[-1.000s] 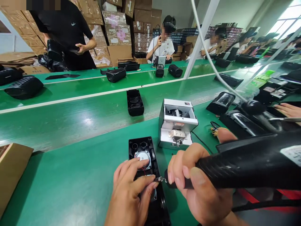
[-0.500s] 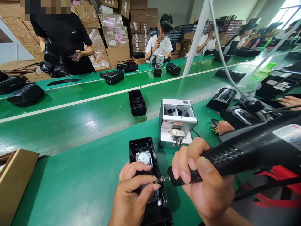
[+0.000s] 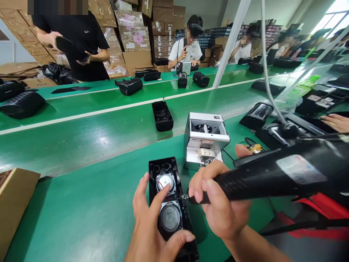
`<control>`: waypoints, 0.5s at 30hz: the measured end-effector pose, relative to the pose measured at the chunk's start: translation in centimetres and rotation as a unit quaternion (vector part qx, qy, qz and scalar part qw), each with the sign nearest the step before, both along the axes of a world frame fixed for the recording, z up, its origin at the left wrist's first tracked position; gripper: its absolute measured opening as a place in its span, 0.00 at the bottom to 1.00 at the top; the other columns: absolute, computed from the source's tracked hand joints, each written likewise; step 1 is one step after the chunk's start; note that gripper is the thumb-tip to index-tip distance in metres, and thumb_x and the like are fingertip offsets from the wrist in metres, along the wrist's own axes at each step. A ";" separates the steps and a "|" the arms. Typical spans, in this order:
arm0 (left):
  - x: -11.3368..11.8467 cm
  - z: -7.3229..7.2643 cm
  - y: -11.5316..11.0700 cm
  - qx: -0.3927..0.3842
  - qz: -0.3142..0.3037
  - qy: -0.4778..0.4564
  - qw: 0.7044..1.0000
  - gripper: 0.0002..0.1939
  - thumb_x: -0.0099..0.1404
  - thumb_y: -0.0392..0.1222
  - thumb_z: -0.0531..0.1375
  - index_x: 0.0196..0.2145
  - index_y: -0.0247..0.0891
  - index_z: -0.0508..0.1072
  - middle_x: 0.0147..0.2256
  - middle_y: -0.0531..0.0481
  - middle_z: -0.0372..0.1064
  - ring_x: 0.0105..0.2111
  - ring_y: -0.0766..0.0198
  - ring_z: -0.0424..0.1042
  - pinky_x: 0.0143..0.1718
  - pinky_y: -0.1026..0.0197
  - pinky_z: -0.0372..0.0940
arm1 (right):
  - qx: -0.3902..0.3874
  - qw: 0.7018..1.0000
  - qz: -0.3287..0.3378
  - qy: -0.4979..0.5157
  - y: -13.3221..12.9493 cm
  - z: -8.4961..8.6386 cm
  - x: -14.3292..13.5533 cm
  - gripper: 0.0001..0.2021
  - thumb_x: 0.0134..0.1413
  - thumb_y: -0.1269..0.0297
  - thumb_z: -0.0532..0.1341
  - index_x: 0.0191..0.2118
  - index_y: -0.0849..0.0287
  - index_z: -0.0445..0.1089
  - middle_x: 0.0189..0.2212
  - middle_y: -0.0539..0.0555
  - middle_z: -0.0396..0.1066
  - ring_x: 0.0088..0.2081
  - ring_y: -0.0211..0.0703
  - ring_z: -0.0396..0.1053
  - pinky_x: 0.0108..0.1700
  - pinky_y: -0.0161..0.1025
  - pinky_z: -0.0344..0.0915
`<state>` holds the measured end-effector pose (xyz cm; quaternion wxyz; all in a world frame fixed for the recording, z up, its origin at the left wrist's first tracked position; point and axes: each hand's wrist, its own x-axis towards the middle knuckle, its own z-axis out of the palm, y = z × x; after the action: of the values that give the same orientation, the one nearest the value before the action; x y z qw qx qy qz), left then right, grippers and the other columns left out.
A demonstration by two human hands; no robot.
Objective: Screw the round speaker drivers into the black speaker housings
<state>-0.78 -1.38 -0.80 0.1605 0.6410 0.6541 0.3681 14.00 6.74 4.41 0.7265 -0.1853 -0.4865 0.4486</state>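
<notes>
A black speaker housing (image 3: 182, 215) lies on the green bench before me, with its inside facing up. Two round speaker drivers are set in it: a silvery one (image 3: 164, 182) toward the far end and a larger grey one (image 3: 170, 217) nearer me. My left hand (image 3: 152, 222) is spread over the housing's left side, index finger at the far driver and thumb low over the near end. In my right hand (image 3: 218, 200) is a black electric screwdriver (image 3: 256, 176), held nearly level. Its bit (image 3: 184, 197) points left at the housing's right wall; any screw there is too small to make out.
Just beyond the housing stands a white screw feeder (image 3: 207, 136). Another open housing (image 3: 163, 116) is on the conveyor belt (image 3: 109, 133). A cardboard box (image 3: 19, 196) sits at left. More black speakers (image 3: 256, 114) crowd the right, beneath a hanging cable (image 3: 265, 65). Co-workers stand or sit across the line.
My left hand has let go of the screwdriver's bit and spread its fingers over the housing, uncovering the near driver. The screwdriver has shifted left and slightly away, bit now at the housing's side wall.
</notes>
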 end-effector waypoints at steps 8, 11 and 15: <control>0.4 -0.2 -0.8 -0.071 -0.001 0.023 0.997 0.49 0.52 0.35 0.76 0.67 0.57 0.64 0.79 0.49 0.26 0.76 0.31 0.46 0.68 0.24 0.59 | 0.011 0.997 0.031 -0.065 0.8 -2.2 -0.3 0.35 0.69 0.76 0.61 0.73 0.43 0.50 0.33 0.45 0.69 0.25 0.37 0.68 0.27 0.39 0.71; 0.3 0.0 -0.9 -0.076 -0.005 0.014 0.997 0.48 0.54 0.36 0.75 0.68 0.58 0.63 0.79 0.49 0.27 0.76 0.31 0.47 0.68 0.25 0.60 | 0.009 0.996 0.029 -0.079 1.0 -2.2 -0.3 0.34 0.68 0.76 0.61 0.72 0.45 0.52 0.32 0.44 0.69 0.24 0.36 0.68 0.27 0.39 0.71; 0.1 0.1 -0.9 -0.069 -0.022 0.024 0.997 0.47 0.56 0.40 0.75 0.69 0.58 0.61 0.79 0.50 0.27 0.76 0.33 0.46 0.69 0.26 0.59 | 0.007 0.995 0.035 -0.097 1.1 -2.4 -0.2 0.16 0.68 0.76 0.62 0.54 0.48 0.67 0.31 0.44 0.68 0.25 0.35 0.68 0.29 0.39 0.71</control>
<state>-0.72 -2.26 -0.67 0.1971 0.6511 0.6673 0.3031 13.83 7.85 2.05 0.6609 -0.2054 -0.5640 0.4505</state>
